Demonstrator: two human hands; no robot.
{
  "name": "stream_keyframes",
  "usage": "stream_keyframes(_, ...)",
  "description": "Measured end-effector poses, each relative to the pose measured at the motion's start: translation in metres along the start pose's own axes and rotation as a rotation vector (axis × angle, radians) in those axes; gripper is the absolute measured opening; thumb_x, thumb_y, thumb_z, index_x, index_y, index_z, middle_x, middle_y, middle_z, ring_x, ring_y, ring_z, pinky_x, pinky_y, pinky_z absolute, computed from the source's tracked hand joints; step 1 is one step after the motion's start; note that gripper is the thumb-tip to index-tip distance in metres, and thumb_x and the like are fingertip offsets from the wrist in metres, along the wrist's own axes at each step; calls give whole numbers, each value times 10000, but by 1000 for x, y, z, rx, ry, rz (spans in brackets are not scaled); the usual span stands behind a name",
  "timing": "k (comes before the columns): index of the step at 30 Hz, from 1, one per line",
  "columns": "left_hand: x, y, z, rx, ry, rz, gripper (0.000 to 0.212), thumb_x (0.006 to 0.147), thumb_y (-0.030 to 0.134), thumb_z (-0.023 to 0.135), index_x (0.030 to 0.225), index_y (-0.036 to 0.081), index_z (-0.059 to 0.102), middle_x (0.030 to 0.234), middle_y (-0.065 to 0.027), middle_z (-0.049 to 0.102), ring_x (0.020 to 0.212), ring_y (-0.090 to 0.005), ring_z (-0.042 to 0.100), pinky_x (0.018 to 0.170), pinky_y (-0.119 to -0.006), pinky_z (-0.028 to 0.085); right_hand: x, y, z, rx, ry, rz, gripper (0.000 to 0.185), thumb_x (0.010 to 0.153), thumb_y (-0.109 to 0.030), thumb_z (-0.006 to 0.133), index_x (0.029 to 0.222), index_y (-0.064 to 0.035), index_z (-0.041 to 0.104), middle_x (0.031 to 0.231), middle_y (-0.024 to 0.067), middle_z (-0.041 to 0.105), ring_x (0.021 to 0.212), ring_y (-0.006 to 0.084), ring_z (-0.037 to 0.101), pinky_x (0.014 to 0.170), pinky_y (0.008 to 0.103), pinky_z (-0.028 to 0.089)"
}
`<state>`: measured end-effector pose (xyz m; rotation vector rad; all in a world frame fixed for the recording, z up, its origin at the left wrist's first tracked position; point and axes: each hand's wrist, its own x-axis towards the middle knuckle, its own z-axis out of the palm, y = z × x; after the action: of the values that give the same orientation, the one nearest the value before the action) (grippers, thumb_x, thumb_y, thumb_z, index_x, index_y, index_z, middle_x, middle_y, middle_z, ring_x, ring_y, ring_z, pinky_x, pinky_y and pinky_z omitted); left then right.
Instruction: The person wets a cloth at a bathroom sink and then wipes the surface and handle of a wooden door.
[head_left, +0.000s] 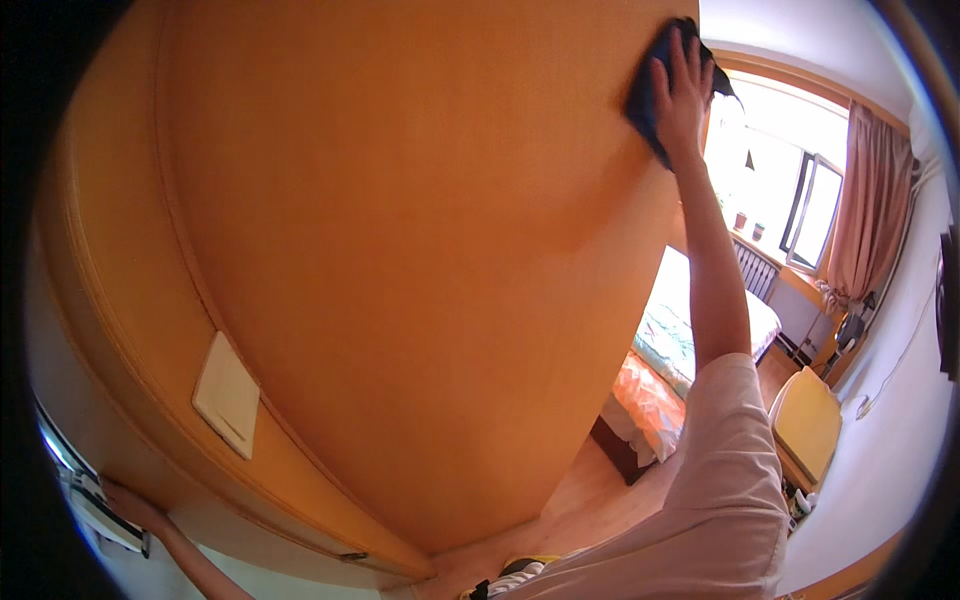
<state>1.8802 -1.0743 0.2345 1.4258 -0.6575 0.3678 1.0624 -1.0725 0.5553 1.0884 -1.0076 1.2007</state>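
My right hand (683, 105) is raised at the upper right, fingers spread flat over a dark cloth (643, 97). It presses the cloth against a large orange-brown wooden panel (405, 247), close to its vertical edge. A corner of the cloth hangs past that edge. My left hand (131, 506) is low at the far left, against the edge of a pale wall beside a white and dark object (105, 517) that I cannot make out. Its fingers are partly hidden and blurred.
A white switch plate (226, 395) sits on the wooden trim (161, 337). Beyond the panel are a bed (664, 322) with an orange cover, a yellow-topped piece of furniture (808, 424), a radiator (754, 270), an open window sash (814, 210) and a pink curtain (870, 202).
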Motion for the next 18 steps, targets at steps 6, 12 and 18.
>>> stream_keyframes(6,-13,13,3,-138,-1,-7,612,944,494,240,1240,41,526,1266,-174,524,1080,-343,555,957,-435,426,17,-48,18,-104,-20,68,596,904,-510,403,1430,-257,281,1502,116,200,1362,422,145,980,728,106)
stream_keyframes(12,-11,21,7,-158,55,-100,609,946,482,250,1239,27,530,1265,-181,526,1070,-343,561,962,-430,419,73,-286,22,153,166,-278,515,801,-296,556,1273,-113,457,1372,137,359,1272,348,290,940,650,257)
stream_keyframes(18,4,-3,10,-161,0,-134,621,953,477,244,1242,0,517,1267,-188,520,1087,-347,547,962,-412,410,66,-420,78,197,51,-394,627,873,-382,353,1398,-40,328,1479,140,247,1352,396,184,1003,715,-33)
